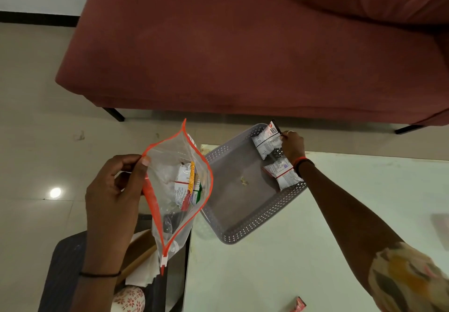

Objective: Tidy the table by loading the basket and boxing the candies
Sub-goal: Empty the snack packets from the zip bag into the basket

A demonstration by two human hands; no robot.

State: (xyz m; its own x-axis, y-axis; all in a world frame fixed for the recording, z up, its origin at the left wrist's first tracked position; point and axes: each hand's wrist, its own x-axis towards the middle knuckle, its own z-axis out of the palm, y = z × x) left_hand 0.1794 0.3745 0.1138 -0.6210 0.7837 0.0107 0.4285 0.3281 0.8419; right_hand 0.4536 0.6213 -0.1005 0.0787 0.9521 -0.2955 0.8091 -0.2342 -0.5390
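Basket loading is under way: fingers of the right hand point(292, 145) pinch a snack packet point(266, 141) at the basket point(255, 226), fingers of the left hand point(114, 200) pinch the open bag point(170, 224), so letting go seems next.

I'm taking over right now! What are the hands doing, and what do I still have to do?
Left hand pinches the zip bag at its rim, holding it open.
Right hand pinches a white packet at the basket's far corner.
Done: a second white packet lies in the basket on the table.
Left: more packets inside the bag to unload; a red wrapper, likely candy, at the table's near edge to box.
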